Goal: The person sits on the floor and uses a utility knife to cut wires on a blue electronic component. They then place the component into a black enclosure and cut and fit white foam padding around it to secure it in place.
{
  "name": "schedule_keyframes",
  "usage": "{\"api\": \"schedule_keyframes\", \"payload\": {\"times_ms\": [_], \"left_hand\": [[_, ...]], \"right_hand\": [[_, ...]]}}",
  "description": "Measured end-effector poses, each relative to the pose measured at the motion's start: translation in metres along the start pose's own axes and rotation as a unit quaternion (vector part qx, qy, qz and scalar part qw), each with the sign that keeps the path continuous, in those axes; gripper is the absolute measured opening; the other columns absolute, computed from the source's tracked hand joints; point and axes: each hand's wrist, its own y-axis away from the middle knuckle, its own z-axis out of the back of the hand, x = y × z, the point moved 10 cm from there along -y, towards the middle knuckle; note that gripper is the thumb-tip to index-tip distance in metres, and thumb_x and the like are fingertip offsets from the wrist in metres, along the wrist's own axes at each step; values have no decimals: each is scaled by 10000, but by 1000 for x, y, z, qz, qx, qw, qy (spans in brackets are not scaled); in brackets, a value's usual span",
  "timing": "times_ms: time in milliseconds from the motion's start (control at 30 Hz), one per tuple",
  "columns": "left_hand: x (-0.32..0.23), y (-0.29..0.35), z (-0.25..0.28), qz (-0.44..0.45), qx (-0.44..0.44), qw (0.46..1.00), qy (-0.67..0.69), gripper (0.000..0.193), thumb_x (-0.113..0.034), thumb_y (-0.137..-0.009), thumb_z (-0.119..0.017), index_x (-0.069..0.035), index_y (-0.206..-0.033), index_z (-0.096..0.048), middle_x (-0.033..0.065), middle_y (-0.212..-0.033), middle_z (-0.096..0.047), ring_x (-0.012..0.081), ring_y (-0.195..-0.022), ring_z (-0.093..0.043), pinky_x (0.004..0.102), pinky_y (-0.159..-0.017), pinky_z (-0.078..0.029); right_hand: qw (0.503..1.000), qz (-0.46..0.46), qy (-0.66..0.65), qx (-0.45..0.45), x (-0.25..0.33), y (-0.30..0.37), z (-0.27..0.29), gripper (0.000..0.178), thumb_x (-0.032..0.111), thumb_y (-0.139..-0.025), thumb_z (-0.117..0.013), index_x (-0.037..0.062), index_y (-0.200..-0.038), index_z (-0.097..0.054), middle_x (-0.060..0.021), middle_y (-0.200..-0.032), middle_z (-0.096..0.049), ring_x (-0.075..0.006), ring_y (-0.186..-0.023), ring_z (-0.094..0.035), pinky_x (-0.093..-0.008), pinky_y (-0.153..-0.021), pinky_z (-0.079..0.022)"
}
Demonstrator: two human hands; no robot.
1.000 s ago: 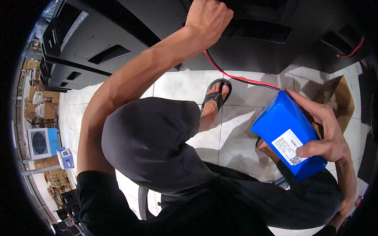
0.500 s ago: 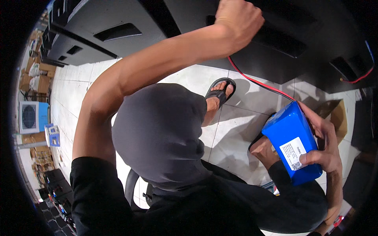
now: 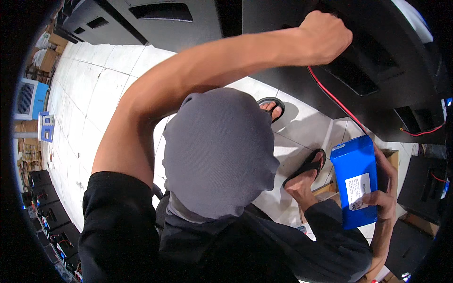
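Note:
A blue wrapped battery pack [image 3: 355, 165] with a white label sits in my right hand [image 3: 382, 200], its thumb pressed on the label and its fingers behind. From the pack's top end, a red-and-black wire pair [image 3: 332, 96] runs up and left until it passes behind my left wrist. My left hand [image 3: 328, 37] is curled closed against the face of a large black cabinet [image 3: 283, 52], above a rectangular recess. Its fingertips are turned away, so what they grip is hidden.
More black cabinets [image 3: 160, 30] with recesses line the far side. Thin red wire [image 3: 422, 133] hangs from an opening at right. An open cardboard box [image 3: 390, 155] stands behind the pack. At left are a blue-and-white air cooler [image 3: 32, 99] and a blue-and-white crate [image 3: 46, 126].
The whole view has shifted. The battery pack has turned more upright, with its broad labelled side facing up more. My left hand stays against the cabinet, and my right hand keeps its hold.

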Motion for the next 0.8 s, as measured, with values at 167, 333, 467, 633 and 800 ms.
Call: {"api": "schedule_keyframes", "payload": {"times_ms": [167, 333, 467, 633, 800], "left_hand": [[12, 79, 40, -34, -265, 952, 148, 176, -167, -878, -647, -33, -971, -712, 138, -878, -719, 254, -782, -714, 350, -686, -585], [63, 124, -40, 340, -3, 756, 560, 431, -324, -957, -612, 67, -1136, -649, 205, -991, -701, 230, -836, -691, 348, -719, -589], [39, 111, -53, 269, 58, 684, 675, 577, -406, -966, -598, 126, -1189, -590, 238, -1070, -671, 265, -938, -674, 350, -835, -574], [0, 99, -51, 191, 144, 713, 659, 746, -587, -942, -536, 90, -1250, -585, 274, -1097, -656, 349, -997, -676, 414, -895, -556], [-31, 104, -50, 149, 160, 575, 789, 975, -669, -815, -650, 129, -1339, -451, 315, -1231, -574, 388, -1116, -629, 447, -935, -542]], "right_hand": [[998, 29, -40, -38, -7, -7, 7, 1098, 269, -345, -605, -27, -1394, -481, -216, -1257, -599, -300, -1054, -653, -370, -982, -516], [994, 34, -86, -57, -10, -6, 20, 943, 262, -471, -629, -36, -1356, -499, -213, -1219, -610, -290, -1028, -665, -383, -957, -543], [991, 58, -122, -15, -19, -22, 23, 845, 244, -592, -663, -51, -1363, -479, -212, -1226, -606, -292, -1023, -669, -396, -939, -553], [993, 58, -92, -40, 30, -44, -6, 835, 270, -601, -597, -95, -1344, -490, -238, -1135, -648, -275, -940, -687, -332, -862, -556], [988, 65, -142, -8, 58, -73, -25, 793, 288, -633, -594, -72, -1333, -501, -204, -1130, -645, -232, -930, -677, -308, -819, -553]]}}
